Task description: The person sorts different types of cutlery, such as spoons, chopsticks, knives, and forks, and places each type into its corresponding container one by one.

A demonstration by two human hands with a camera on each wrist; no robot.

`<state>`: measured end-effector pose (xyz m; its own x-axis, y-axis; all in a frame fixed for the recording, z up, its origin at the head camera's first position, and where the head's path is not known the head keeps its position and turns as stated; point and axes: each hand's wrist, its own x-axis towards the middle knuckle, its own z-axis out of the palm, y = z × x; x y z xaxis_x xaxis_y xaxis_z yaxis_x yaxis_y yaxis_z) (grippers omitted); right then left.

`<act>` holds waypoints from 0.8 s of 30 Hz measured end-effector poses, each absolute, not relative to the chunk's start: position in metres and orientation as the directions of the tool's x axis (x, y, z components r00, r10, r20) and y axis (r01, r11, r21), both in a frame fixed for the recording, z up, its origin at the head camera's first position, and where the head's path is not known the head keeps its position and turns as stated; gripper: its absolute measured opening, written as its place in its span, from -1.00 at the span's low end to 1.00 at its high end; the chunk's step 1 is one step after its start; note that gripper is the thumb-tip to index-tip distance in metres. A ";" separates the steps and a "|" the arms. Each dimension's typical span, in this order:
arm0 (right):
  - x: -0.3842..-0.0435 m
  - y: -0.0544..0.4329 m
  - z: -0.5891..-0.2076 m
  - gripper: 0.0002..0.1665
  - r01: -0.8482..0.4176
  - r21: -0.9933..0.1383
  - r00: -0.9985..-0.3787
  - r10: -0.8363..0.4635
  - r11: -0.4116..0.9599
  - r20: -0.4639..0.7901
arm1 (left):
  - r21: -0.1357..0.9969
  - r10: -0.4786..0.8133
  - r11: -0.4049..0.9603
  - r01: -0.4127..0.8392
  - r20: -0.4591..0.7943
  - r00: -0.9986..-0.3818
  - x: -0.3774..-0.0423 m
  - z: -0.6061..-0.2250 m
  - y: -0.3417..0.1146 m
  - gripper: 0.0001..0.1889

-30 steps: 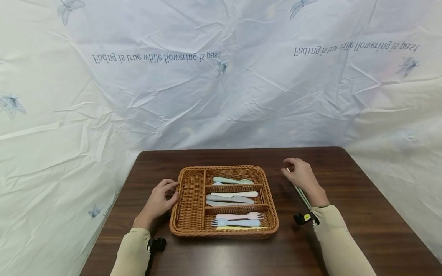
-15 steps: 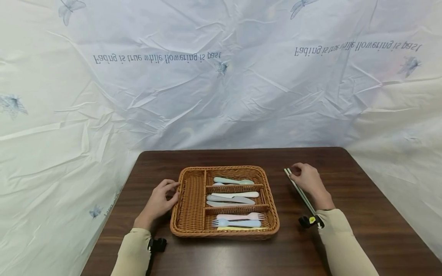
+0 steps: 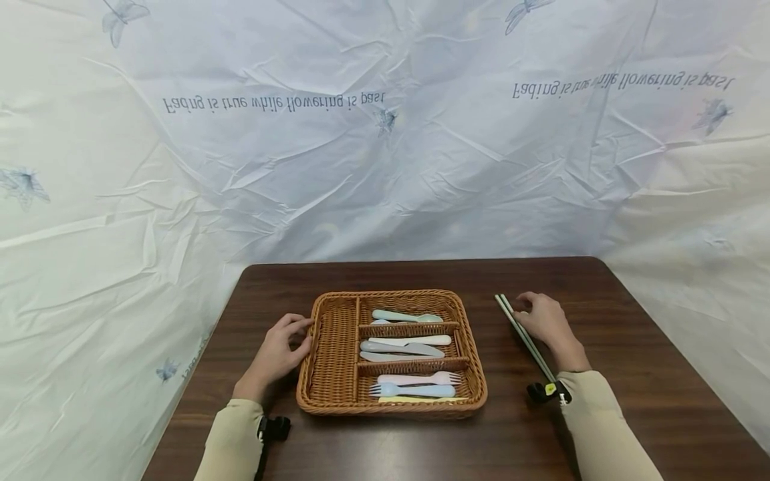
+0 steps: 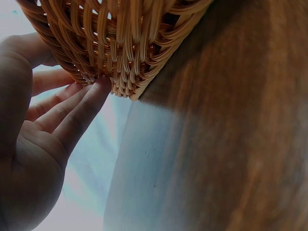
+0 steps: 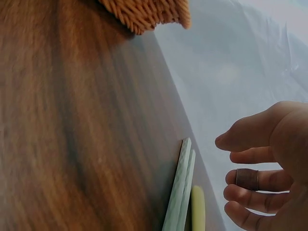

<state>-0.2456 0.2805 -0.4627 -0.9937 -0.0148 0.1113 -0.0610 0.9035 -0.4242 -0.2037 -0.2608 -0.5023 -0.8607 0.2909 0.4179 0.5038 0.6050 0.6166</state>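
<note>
My left hand (image 3: 278, 351) is at the left side of a brown wicker cutlery basket (image 3: 327, 405); in the left wrist view, its extended fingertips touch the woven wall (image 4: 130, 43). To the basket's right, a pair of pale green chopsticks (image 3: 528, 344) lies slantwise on the table. My right hand (image 3: 546, 322) hovers beside them with loosely bent fingers and nothing in its grasp. The right wrist view shows the chopsticks (image 5: 179, 187) left of that hand (image 5: 269, 173), with a rounded yellow-green end (image 5: 198, 209) of something alongside; its remainder is out of frame.
The basket's right compartments hold a green spoon (image 3: 402, 316), several pale knives (image 3: 402, 358), and pink and blue forks (image 3: 415, 389). Its long left compartment (image 3: 335, 354) shows bare wicker. A white printed sheet (image 3: 385, 200) hangs behind the dark wooden table (image 3: 385, 447).
My right hand has drawn back to the right and toward me, uncovering the far ends of the chopsticks. The left hand and basket look unmoved.
</note>
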 end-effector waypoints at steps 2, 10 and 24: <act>-0.245 0.282 -0.464 -0.48 -0.054 -0.422 -0.995 -0.013 0.905 0.098 | 0.618 0.291 0.605 0.502 0.415 -0.862 -0.203 -0.502 -0.261 -0.65; -0.241 0.289 -0.470 -0.54 -0.049 -0.423 -0.997 -0.019 0.905 0.075 | 0.622 0.290 0.609 0.493 0.404 -0.868 -0.202 -0.502 -0.260 -0.66; -0.244 0.299 -0.481 -0.57 -0.034 -0.381 -0.999 -0.016 0.924 0.051 | 0.615 0.294 0.610 0.500 0.410 -0.863 -0.203 -0.501 -0.261 -0.66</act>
<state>-0.2444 0.2991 -0.4812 -0.9986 -0.0160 0.0508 -0.0342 0.9240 -0.3810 -0.2035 -0.2613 -0.5013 -0.8634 0.2936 0.4103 0.4997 0.6098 0.6152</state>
